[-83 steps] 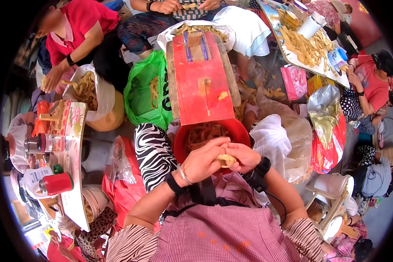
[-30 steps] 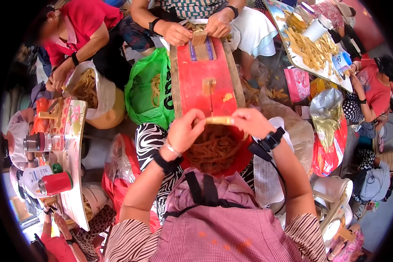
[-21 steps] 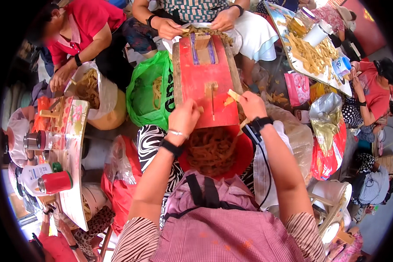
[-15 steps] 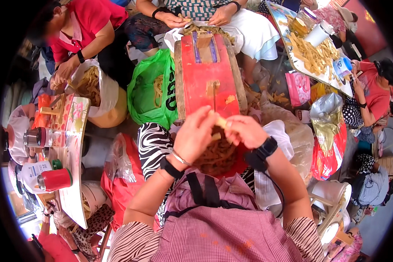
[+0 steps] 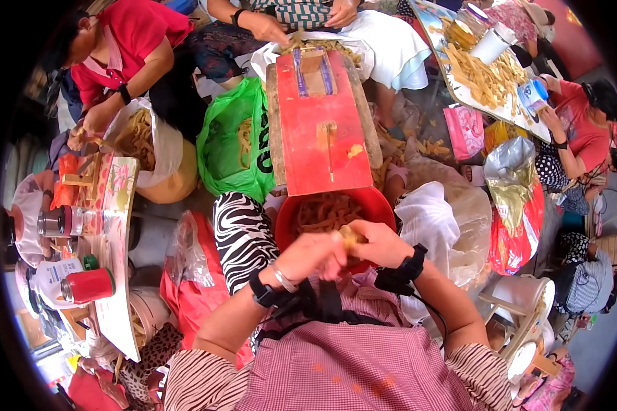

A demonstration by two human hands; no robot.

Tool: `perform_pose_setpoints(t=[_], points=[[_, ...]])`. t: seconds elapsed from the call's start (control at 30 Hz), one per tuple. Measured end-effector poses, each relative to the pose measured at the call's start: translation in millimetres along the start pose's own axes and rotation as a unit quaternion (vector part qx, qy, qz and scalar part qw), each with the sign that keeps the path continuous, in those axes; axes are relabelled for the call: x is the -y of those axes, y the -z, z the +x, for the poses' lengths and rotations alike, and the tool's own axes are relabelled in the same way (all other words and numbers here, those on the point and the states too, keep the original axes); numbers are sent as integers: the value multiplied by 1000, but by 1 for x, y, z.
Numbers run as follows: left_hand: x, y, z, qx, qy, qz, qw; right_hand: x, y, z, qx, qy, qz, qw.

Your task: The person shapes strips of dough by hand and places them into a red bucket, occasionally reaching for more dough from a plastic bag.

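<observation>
Above my lap, my right hand is closed on a pale yellow strip. My left hand is against it, its fingers smeared by motion, so I cannot tell whether it grips the strip. Just beyond my hands a red tub holds a pile of brownish strips. Above the tub lies a red board on a wooden plank, with a small upright piece and a slot at its middle and a purple-edged fitting at the far end.
Co-workers sit around: hands beyond the board, red-shirted people left and right. A green bag and lined bucket stand left, beside a board with bottles. Right are a strip-covered board and bags.
My hands have drawn back from the red board toward my lap and come together around the yellow strip. The far co-worker's hands have shifted slightly.
</observation>
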State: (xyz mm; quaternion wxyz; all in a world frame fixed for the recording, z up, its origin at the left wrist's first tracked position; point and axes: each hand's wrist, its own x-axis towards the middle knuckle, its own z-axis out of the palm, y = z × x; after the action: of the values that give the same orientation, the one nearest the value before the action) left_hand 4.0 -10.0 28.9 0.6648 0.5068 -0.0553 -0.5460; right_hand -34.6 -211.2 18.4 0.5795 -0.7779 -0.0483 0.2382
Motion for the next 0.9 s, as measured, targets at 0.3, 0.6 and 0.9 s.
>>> perform_pose_setpoints(t=[0.3, 0.6, 0.9], points=[[16, -14, 18, -155, -189, 326, 913, -14, -7, -9, -22, -70, 268, 961], [18, -7, 18, -130, -243, 492, 826, -7, -14, -11, 45, -118, 357, 925], [11, -3, 16, -217, -256, 521, 785, -13, -12, -20, 59, -131, 365, 920]])
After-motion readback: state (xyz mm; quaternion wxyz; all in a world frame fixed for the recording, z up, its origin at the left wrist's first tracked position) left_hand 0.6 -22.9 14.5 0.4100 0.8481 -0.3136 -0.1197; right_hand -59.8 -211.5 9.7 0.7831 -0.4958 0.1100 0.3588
